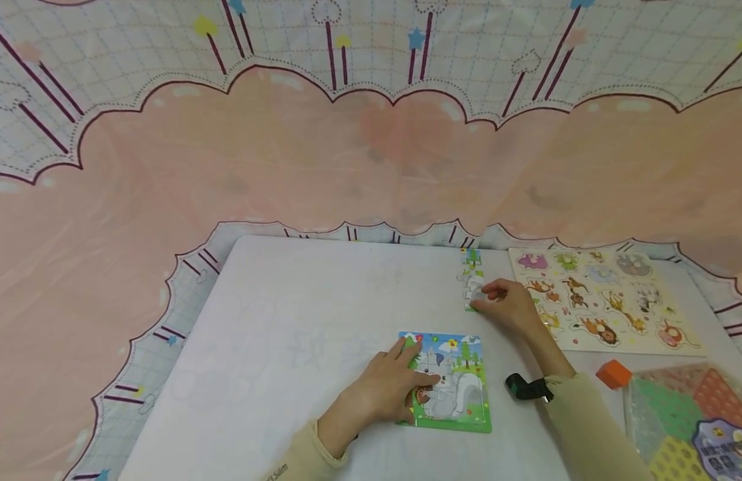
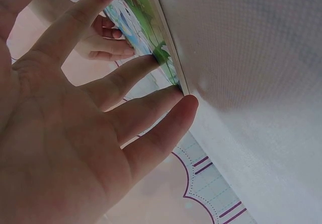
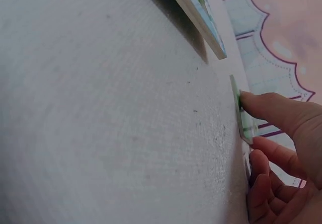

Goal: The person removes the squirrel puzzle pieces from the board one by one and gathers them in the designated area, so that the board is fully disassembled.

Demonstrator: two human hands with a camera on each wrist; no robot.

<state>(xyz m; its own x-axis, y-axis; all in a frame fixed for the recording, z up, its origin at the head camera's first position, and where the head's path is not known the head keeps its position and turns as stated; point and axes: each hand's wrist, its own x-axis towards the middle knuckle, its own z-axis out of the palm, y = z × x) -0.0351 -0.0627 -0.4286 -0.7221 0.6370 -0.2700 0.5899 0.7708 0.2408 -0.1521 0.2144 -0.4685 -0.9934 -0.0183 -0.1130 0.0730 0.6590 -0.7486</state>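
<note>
My left hand (image 1: 383, 387) rests on a square jigsaw puzzle (image 1: 467, 426) with a green lower border, its fingers spread over the left side. The puzzle's picture has a grey-and-white squirrel, trees and sky. In the left wrist view the fingertips lie along the edge of the puzzle board (image 2: 166, 35). Farther back, my right hand (image 1: 511, 308) pinches a small puzzle piece (image 3: 245, 123) between thumb and index finger at the near end of a short column of loose puzzle pieces (image 1: 471, 258). The other right fingers are curled.
A sheet of animal figures (image 1: 569, 337) lies at the back right. Nearer are an orange block (image 1: 614, 374) and a clear pack with coloured perforated panels (image 1: 671, 401). A black wrist device (image 1: 527, 387) sits by my right sleeve. The white table (image 1: 256, 334) meets a patterned cloth behind.
</note>
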